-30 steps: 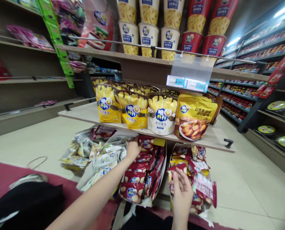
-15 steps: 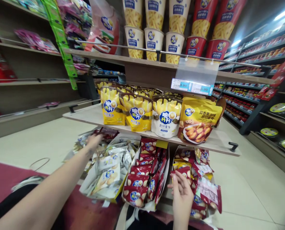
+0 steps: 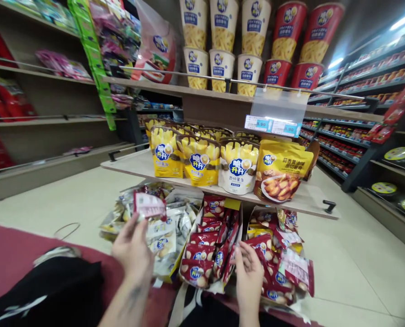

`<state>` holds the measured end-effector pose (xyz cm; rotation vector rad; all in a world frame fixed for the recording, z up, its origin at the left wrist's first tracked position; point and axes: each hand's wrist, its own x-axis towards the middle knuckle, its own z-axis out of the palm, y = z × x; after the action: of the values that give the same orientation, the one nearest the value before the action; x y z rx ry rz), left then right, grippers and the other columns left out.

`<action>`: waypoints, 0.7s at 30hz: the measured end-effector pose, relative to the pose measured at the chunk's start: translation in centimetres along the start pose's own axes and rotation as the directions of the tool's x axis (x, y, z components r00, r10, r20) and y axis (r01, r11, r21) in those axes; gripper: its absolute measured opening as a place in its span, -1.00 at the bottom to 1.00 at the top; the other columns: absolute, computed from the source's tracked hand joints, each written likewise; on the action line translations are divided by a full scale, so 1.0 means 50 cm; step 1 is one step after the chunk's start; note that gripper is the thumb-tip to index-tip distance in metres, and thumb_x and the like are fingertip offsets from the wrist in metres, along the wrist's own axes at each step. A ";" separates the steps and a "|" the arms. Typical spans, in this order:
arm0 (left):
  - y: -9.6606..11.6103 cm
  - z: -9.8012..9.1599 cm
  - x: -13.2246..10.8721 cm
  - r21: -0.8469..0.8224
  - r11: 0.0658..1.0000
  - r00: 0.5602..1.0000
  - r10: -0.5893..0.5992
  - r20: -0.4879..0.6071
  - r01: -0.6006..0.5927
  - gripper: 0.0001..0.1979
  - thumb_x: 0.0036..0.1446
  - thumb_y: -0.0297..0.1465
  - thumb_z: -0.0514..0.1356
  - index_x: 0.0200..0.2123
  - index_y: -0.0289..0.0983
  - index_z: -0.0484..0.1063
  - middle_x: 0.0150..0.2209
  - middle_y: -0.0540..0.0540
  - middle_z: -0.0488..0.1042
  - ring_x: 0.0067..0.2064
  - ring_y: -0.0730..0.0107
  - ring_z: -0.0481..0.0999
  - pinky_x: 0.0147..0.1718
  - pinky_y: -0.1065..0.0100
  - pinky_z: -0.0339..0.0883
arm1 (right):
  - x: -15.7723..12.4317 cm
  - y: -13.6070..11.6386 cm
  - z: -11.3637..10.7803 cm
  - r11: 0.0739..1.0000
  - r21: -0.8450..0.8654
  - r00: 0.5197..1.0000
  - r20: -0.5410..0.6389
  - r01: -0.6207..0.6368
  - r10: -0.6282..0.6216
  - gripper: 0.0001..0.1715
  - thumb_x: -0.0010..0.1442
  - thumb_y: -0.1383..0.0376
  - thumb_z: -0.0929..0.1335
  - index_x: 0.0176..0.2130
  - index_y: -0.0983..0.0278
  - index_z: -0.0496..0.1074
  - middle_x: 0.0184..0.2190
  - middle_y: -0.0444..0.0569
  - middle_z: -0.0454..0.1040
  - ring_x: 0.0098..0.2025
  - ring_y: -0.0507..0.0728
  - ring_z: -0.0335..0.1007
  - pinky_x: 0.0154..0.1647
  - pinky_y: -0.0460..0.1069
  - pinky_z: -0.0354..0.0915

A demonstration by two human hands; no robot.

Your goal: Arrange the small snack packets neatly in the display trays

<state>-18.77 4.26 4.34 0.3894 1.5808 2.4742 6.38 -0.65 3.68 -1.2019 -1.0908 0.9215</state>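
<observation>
My left hand [image 3: 134,245] pinches a small dark-red snack packet [image 3: 149,206], its pale printed back turned toward me. Beneath it sits a box of white snack packets [image 3: 164,238]. To the left lies a heap of mixed packets [image 3: 118,215], partly behind the held one. My right hand [image 3: 248,270] has loosely bent fingers set apart, with nothing visible in them. It hovers between a box of red snack packets [image 3: 197,254], stacked in rows, and another box of mixed red and yellow packets [image 3: 286,268].
Above the boxes, a low shelf [image 3: 311,200] carries standing snack pouches [image 3: 237,165]. Snack cups [image 3: 248,72] are stacked on the shelf over it, and a price tag holder [image 3: 273,125] hangs between. My dark-clothed leg [image 3: 48,288] is at lower left, over a red mat [image 3: 4,250].
My left hand has come back from the heap at left toward me, lifting a red packet. My right hand has shifted slightly left, toward the box of stacked red packets.
</observation>
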 end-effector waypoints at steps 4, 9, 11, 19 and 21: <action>0.052 -0.050 -0.180 0.060 0.947 0.932 -0.322 0.167 0.316 -0.57 -0.16 -0.33 0.42 -0.13 -0.26 0.58 -0.15 -0.08 0.59 -0.08 0.28 0.54 -0.02 0.33 0.40 | -0.008 0.002 0.012 0.922 -0.284 0.946 0.263 0.264 -0.190 -0.37 0.04 0.32 0.44 0.12 0.13 0.42 0.08 0.06 0.46 0.04 0.27 0.43 -0.09 0.07 0.44; 0.095 -0.040 -0.256 0.030 0.737 0.633 -0.599 0.490 0.675 -0.59 -0.37 -0.46 0.48 -0.31 -0.31 0.62 -0.24 -0.13 0.62 -0.24 0.35 0.58 -0.26 0.47 0.47 | -0.011 0.011 0.011 0.754 -0.418 0.848 0.401 0.507 -0.348 -0.07 -0.05 0.56 0.33 0.25 0.03 0.25 0.28 -0.06 0.23 0.31 0.26 0.11 0.30 0.24 0.10; 0.107 -0.038 -0.265 0.001 0.708 0.606 -0.606 0.515 0.706 -0.56 -0.38 -0.44 0.50 -0.29 -0.31 0.61 -0.27 -0.13 0.62 -0.31 0.37 0.58 -0.34 0.47 0.48 | -0.010 0.011 0.008 0.734 -0.406 0.819 0.448 0.544 -0.359 -0.06 -0.05 0.54 0.34 0.27 0.05 0.21 0.29 -0.05 0.22 0.32 0.26 0.09 0.30 0.24 0.08; 0.120 -0.056 -0.266 -0.002 0.712 0.553 -0.544 0.630 0.703 -0.47 -0.25 -0.36 0.47 -0.10 -0.26 0.57 -0.07 -0.16 0.57 -0.15 0.29 0.58 -0.18 0.42 0.47 | -0.026 0.004 0.020 0.923 -0.158 0.872 0.413 0.352 -0.262 -0.41 0.19 0.31 0.36 0.20 0.18 0.32 0.13 0.04 0.43 0.17 0.22 0.34 0.20 0.11 0.24; 0.115 -0.057 -0.247 0.024 0.826 0.632 -0.449 0.632 0.563 -0.47 -0.16 -0.30 0.44 -0.04 -0.21 0.53 0.05 -0.14 0.50 0.06 0.21 0.48 -0.01 0.39 0.39 | -0.031 0.006 0.024 0.992 -0.034 0.948 0.300 0.125 -0.109 -0.45 0.18 0.19 0.39 0.14 0.23 0.38 0.03 0.06 0.51 0.09 0.24 0.42 0.16 0.12 0.29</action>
<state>-7.99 -4.17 6.91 0.5559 0.9979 1.7599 4.84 -1.77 3.18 -1.0488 -1.4204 1.0085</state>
